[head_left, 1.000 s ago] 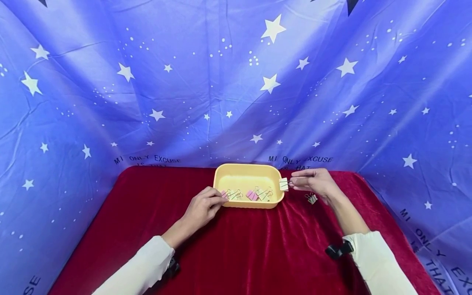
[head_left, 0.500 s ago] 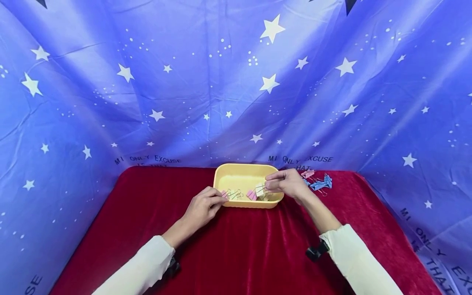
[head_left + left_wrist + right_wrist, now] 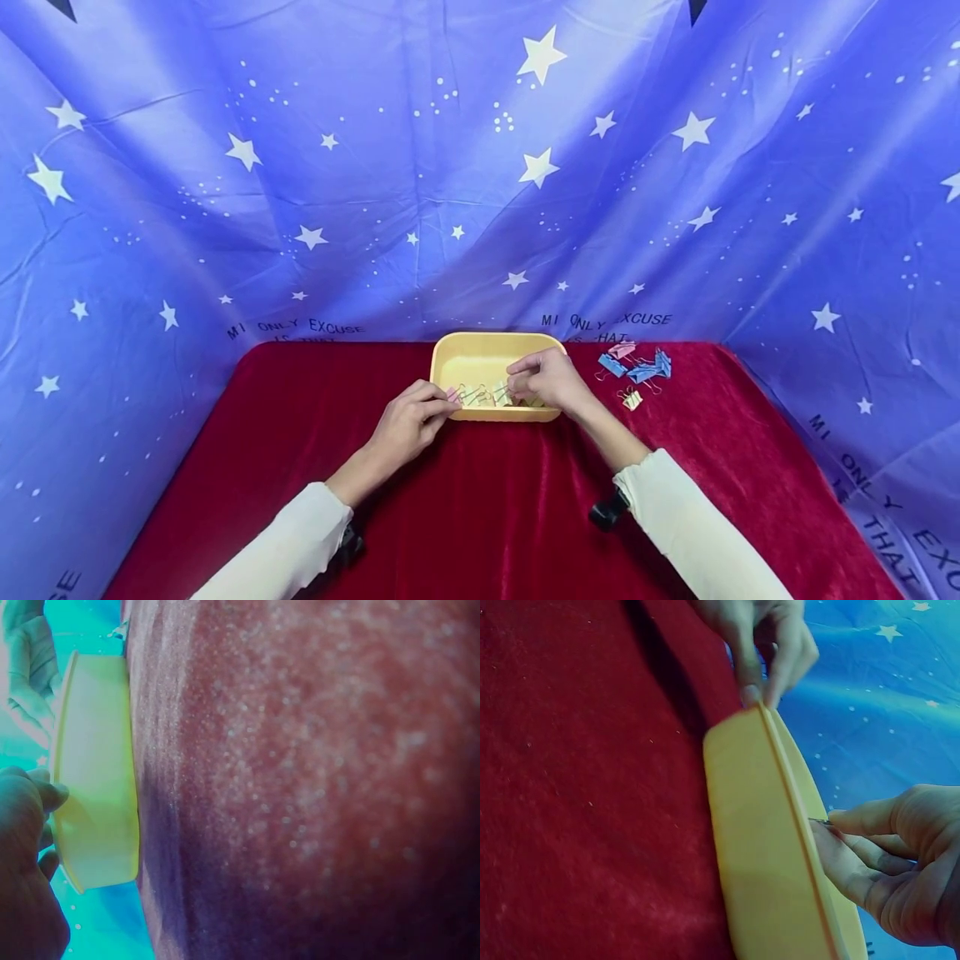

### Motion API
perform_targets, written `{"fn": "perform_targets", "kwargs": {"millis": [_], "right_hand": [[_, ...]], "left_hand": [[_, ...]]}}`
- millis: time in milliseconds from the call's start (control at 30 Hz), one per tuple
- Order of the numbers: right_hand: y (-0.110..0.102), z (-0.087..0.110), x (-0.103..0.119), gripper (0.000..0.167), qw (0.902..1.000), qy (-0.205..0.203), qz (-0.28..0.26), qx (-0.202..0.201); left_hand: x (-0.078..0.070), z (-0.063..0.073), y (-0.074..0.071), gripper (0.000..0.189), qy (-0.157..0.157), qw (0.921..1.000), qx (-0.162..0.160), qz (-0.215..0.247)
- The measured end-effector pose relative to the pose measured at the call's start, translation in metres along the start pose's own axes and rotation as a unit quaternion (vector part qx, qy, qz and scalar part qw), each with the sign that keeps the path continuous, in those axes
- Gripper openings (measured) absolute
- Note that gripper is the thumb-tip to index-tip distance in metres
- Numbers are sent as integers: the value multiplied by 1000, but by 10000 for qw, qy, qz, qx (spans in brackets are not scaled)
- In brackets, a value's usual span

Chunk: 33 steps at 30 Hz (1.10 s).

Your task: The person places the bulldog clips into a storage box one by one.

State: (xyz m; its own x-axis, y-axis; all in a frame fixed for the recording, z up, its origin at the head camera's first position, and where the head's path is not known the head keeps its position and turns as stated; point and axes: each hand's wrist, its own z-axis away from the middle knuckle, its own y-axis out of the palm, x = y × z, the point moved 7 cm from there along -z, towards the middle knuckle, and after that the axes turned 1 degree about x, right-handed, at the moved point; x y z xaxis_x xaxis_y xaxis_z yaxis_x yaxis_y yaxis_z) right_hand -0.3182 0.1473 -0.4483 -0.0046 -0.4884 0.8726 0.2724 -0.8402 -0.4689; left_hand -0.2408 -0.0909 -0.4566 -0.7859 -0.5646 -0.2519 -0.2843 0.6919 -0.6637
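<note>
A yellow plastic box (image 3: 480,338) stands on the red cloth, with several small binder clips along its near inside wall. My left hand (image 3: 408,423) pinches the rim at the near left corner, thumb outside the wall in the left wrist view. Inside the box, my right hand (image 3: 551,383) pinches a pale binder clip (image 3: 501,394) by its wire handle (image 3: 819,820); the wall hides the clip's body in the right wrist view. A pink clip (image 3: 453,395) and a pale one (image 3: 472,395) lie at the left end, close to my left fingertips. My right hand covers the box's right end.
Right of the box lie several loose binder clips: blue ones (image 3: 612,364), a pink one (image 3: 622,350) and a pale yellow one (image 3: 632,401) nearer me. The red velvet cloth (image 3: 465,500) covers the table. A blue star-printed curtain (image 3: 420,208) hangs behind and on both sides.
My right hand has carried the pale clip left, from outside the right rim into the box, uncovering the loose clips on the right. My left hand has kept its grip on the corner.
</note>
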Motion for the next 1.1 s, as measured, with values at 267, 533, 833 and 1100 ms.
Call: {"fn": "perform_targets", "kwargs": {"millis": [267, 533, 833, 1100], "right_hand": [[-12, 3, 6, 30, 9870, -474, 1420, -587], [-42, 11, -9, 30, 9959, -408, 73, -805], [-84, 26, -31, 28, 9872, -537, 512, -1411], [-103, 33, -50, 24, 9452, -940, 2542, -1820]], "left_hand": [[1, 1, 2, 23, 78, 9999, -68, -6], [3, 2, 1, 23, 18, 10000, -71, 17], [3, 0, -1, 23, -8, 10000, -28, 75], [4, 2, 0, 19, -72, 9999, -6, 76]]}}
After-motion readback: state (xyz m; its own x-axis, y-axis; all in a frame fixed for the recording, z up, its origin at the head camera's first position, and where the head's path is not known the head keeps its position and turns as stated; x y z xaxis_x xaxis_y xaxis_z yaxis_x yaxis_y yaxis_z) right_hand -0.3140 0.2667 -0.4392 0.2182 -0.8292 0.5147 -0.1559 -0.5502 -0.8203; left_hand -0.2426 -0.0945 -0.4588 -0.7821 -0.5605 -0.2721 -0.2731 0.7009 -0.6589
